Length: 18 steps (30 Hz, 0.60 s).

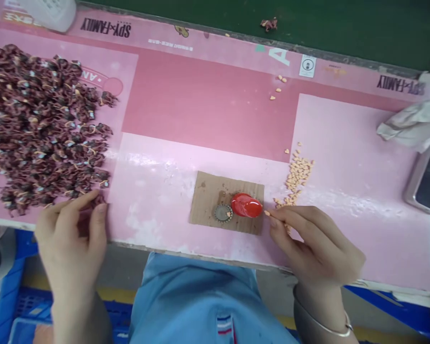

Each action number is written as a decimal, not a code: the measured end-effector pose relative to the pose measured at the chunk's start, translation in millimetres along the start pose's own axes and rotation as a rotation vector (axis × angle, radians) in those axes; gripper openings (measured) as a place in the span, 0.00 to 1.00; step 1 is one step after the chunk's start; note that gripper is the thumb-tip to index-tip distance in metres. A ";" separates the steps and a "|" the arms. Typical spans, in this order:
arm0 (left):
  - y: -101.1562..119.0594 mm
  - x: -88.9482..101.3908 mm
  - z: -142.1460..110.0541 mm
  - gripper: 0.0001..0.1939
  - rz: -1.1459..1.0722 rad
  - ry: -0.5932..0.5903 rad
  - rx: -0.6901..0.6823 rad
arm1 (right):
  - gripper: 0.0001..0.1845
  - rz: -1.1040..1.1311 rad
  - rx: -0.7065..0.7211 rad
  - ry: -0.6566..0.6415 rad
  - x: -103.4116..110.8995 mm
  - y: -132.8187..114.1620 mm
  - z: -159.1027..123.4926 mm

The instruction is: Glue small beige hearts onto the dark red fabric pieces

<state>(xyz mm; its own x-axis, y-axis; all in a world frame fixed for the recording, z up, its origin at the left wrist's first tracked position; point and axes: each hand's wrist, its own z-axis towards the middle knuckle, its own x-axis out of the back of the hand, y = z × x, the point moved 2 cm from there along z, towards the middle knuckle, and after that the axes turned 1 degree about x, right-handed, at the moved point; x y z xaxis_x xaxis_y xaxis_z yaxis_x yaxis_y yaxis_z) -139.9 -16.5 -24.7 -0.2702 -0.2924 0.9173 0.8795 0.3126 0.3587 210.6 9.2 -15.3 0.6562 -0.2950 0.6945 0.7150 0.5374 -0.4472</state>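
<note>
left hand (71, 231) pinches dark figurine (98, 200) by pile (39, 124); right hand (317, 243) pinches beige piece (267, 213) near red object (246, 205).

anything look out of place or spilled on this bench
A small purplish-brown piece lies alone on the dark green surface, apart from the pile of similar pieces. A few small peach-coloured bits lie away from their heap on the pink printed tabletop, as if strayed.

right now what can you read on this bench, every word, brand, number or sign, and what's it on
"SPY×FAMILY": pink sheet, upper left
"SPY×FAMILY": same sheet, upper right
"A": same sheet, large white letter near the far edge
"AN": same sheet, beside the brown pieces
Too small or blurred: print on the white label, pale lettering, yellow lettering
</note>
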 end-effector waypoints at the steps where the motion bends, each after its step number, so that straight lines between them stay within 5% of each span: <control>1: -2.6 -0.4 0.1 0.16 -0.045 -0.016 0.008 | 0.15 -0.015 -0.005 -0.002 -1.0 1.0 0.8; 11: -15.0 -8.5 -12.6 0.15 -0.149 0.136 -0.215 | 0.11 -0.089 -0.045 -0.050 -1.0 1.2 2.5; 18: -13.1 -6.2 -10.0 0.15 -0.207 0.207 -0.202 | 0.09 0.004 -0.148 -0.079 1.4 2.7 3.3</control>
<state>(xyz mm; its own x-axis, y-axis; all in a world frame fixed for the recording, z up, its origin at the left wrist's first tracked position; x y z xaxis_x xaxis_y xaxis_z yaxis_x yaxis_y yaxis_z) -145.8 -27.8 -36.8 -0.3842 -0.5145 0.7666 0.8795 0.0485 0.4733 212.6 12.9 -13.7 0.6426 -0.2268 0.7319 0.7436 0.4150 -0.5243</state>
